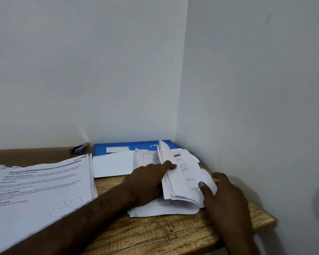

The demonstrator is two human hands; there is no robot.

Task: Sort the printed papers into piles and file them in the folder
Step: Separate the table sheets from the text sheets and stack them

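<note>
Big stack (39, 183), marked with a circled 2, lies at 9 o'clock on table (155, 234). Blue folder (99, 150) sits at 12 o'clock, flat by the wall, with blank sheet (112, 165) overlapping its near edge. Left hand (147, 183), fingers straight, presses small pile (145, 159) at 2 o'clock, probably pinning it. Right hand (223, 196) pinches lifted pages (182, 179), thumb in front, bending them back, likely to check the sheet beneath.

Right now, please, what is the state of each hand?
Left hand: open, pressing flat on the paper stack.
Right hand: holding the lifted pages.
</note>
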